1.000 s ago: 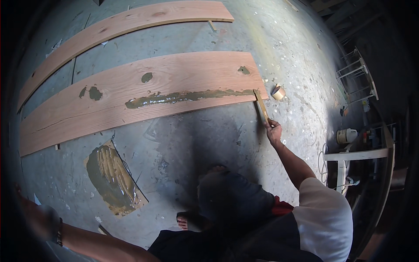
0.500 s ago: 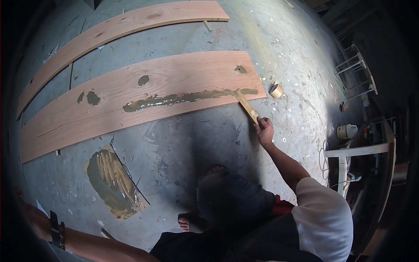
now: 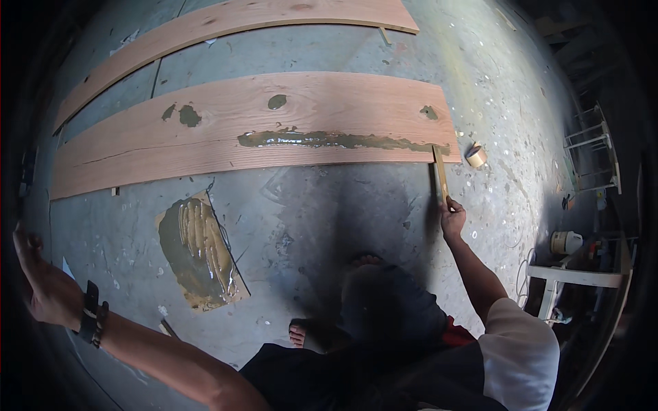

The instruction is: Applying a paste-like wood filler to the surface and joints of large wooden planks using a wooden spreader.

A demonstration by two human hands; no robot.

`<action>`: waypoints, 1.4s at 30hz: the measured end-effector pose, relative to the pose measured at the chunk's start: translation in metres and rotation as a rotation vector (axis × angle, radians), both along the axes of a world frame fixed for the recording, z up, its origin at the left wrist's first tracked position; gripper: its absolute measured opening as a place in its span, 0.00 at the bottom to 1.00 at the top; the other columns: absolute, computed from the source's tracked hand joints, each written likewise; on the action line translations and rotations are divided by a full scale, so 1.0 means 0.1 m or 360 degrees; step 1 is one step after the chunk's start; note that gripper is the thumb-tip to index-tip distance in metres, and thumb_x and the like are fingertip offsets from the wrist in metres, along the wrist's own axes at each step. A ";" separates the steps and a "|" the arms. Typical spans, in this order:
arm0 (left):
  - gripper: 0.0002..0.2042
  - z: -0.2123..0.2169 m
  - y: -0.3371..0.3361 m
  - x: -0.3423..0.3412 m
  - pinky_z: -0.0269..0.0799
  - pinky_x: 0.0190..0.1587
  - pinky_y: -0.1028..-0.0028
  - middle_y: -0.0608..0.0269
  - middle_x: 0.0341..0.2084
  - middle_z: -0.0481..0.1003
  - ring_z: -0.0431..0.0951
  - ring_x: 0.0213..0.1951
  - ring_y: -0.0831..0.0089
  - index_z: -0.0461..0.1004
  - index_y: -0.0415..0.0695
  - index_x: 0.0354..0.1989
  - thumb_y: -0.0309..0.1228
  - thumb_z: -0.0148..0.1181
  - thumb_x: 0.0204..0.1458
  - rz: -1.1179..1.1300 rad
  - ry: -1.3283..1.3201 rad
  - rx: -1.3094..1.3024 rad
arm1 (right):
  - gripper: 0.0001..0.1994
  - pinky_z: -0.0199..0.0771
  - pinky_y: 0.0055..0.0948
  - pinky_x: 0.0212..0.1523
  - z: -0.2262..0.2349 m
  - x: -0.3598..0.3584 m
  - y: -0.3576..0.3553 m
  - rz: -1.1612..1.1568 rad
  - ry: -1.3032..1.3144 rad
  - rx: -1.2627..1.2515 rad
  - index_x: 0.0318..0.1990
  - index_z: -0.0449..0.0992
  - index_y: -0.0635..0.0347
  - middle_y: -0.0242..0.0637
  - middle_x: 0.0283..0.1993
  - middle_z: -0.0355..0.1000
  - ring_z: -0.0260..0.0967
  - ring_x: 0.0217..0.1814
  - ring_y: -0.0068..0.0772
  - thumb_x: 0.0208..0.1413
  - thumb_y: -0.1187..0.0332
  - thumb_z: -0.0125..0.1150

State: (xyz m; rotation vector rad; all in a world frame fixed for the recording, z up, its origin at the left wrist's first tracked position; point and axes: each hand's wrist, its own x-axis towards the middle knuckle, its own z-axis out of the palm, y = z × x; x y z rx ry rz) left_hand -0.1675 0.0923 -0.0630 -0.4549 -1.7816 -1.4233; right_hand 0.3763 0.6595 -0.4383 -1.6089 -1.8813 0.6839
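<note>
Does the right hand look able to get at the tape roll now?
Probably yes: only floor seems to separate the right hand from the tape roll, though that hand is holding a flat stick.

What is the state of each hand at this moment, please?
Left hand: open, nothing visible in it.
Right hand: closed, holding the flat wooden stick.

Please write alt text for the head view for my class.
A person's right hand holds a flat stick to greenish paste streaked along a wooden plank. The left hand looks empty; a smeared board lies on the floor.
</note>
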 end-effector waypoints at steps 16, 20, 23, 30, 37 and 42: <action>0.17 0.26 -0.04 0.45 0.76 0.33 0.73 0.42 0.36 0.83 0.82 0.28 0.67 0.73 0.27 0.54 0.21 0.64 0.57 -0.0192 0.0396 0.0084 | 0.12 0.75 0.31 0.26 0.93 -3.36 -2.31 0.2583 -0.0420 -0.1250 0.44 0.79 0.68 0.37 0.25 0.74 0.75 0.22 0.27 0.68 0.66 0.54; 0.17 0.22 -0.54 0.48 0.76 0.34 0.73 0.43 0.37 0.83 0.81 0.29 0.67 0.73 0.28 0.54 0.22 0.63 0.58 -0.0045 0.0448 0.0103 | 0.12 0.74 0.31 0.23 1.11 -4.02 -2.40 0.2758 -0.0790 -0.1132 0.40 0.79 0.68 0.38 0.24 0.74 0.74 0.20 0.26 0.67 0.67 0.54; 0.16 0.11 -0.89 0.47 0.76 0.36 0.73 0.45 0.38 0.82 0.82 0.31 0.66 0.74 0.30 0.54 0.24 0.62 0.59 0.0103 0.0440 0.0159 | 0.13 0.74 0.31 0.22 1.16 -4.28 -2.54 0.2893 -0.0946 -0.0910 0.39 0.80 0.68 0.38 0.23 0.75 0.73 0.18 0.27 0.67 0.67 0.54; 0.16 -0.20 -1.51 0.32 0.76 0.39 0.72 0.48 0.41 0.82 0.82 0.36 0.66 0.75 0.33 0.54 0.27 0.60 0.61 0.0277 0.0302 0.0151 | 0.13 0.72 0.28 0.22 1.01 -4.55 -3.17 0.2688 -0.1287 -0.1282 0.42 0.81 0.67 0.37 0.24 0.75 0.71 0.19 0.26 0.68 0.65 0.55; 0.19 -0.10 -1.71 0.41 0.73 0.32 0.75 0.43 0.35 0.83 0.81 0.28 0.68 0.71 0.27 0.55 0.22 0.64 0.57 0.0224 -0.0124 0.0563 | 0.13 0.77 0.24 0.33 0.67 -4.17 -3.23 0.2533 -0.0763 -0.1913 0.50 0.81 0.62 0.31 0.34 0.79 0.74 0.30 0.20 0.67 0.64 0.60; 0.19 0.20 -1.53 0.02 0.73 0.34 0.73 0.44 0.36 0.83 0.80 0.28 0.69 0.71 0.28 0.58 0.23 0.62 0.59 -0.0045 -0.0011 0.0191 | 0.19 0.77 0.28 0.42 0.59 -3.79 -3.22 0.2687 -0.0095 -0.1178 0.53 0.80 0.58 0.34 0.43 0.79 0.76 0.38 0.25 0.51 0.71 0.72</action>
